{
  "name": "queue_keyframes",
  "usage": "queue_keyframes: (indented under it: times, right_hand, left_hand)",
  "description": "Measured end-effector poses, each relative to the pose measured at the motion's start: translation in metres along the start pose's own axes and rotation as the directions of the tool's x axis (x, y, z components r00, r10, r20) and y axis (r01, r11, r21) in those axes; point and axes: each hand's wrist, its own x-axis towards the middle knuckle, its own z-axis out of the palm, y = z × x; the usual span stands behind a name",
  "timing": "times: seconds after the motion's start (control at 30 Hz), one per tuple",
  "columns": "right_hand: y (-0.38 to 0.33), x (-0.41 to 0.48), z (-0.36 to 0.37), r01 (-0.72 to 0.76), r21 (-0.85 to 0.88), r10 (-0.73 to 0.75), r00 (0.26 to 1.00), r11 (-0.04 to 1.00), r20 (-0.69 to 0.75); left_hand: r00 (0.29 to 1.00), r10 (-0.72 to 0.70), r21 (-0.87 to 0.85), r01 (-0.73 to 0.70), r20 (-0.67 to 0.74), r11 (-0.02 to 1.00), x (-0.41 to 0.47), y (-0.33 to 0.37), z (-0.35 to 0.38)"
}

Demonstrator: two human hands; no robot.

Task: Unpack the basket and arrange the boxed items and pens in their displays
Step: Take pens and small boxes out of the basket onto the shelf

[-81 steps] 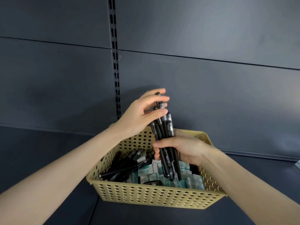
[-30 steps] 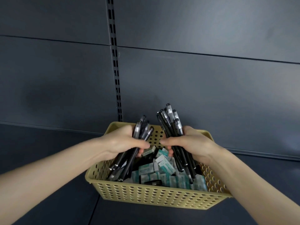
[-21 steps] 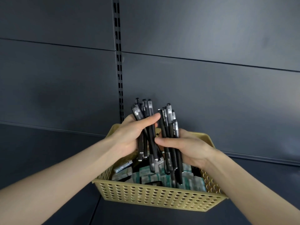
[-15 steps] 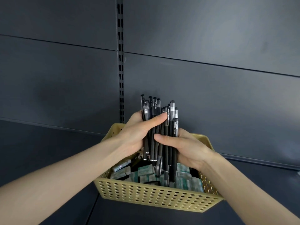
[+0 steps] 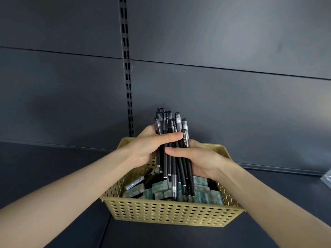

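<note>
Hands [image 5: 145, 149] round pens [image 5: 167, 122]; boxes [image 5: 162, 187], basket [image 5: 168, 212] beneath

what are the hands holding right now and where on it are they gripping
Both hands grip one upright bundle of black pens above the basket. The left hand wraps the upper barrels; the right hand wraps around the middle, just below.

basket [image 5: 166, 213]: sitting on the shelf [image 5: 53, 167], in front of the back panel [image 5: 232, 104], just right of the slotted upright [image 5: 127, 77].
boxed items [image 5: 202, 194]: lying loose in the basket.
pens [image 5: 170, 158]: standing near upright in one bundle over the basket's middle, lower ends reaching down inside it.
left hand [image 5: 148, 149]: wrapping the bundle from the left, thumb crossing its front.
right hand [image 5: 200, 158]: wrapping it from the right, just below.
bag [image 5: 326, 177]: lying on the shelf far right, well apart from the basket.
</note>
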Motion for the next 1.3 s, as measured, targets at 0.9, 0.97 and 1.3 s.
queue_keyframes:
  times: [0.9,0.97,1.3]
  right_hand:
    - [0.04,-0.327,-0.138,0.217,-0.073,-0.229,0.924,0.974,-0.308]
    - [0.048,-0.344,-0.159,0.195,-0.055,-0.202,0.929,0.979,-0.311]
    - [0.081,-0.337,-0.266,0.078,-0.022,-0.08,0.928,0.997,-0.364]
  left_hand:
    - [0.957,0.146,-0.066,-0.134,0.251,0.989,-0.039,-0.035,0.348]
    - [0.959,0.139,-0.068,-0.126,0.249,0.99,-0.034,-0.047,0.372]
    - [0.991,0.086,0.067,-0.093,0.103,0.993,0.045,-0.118,0.417]
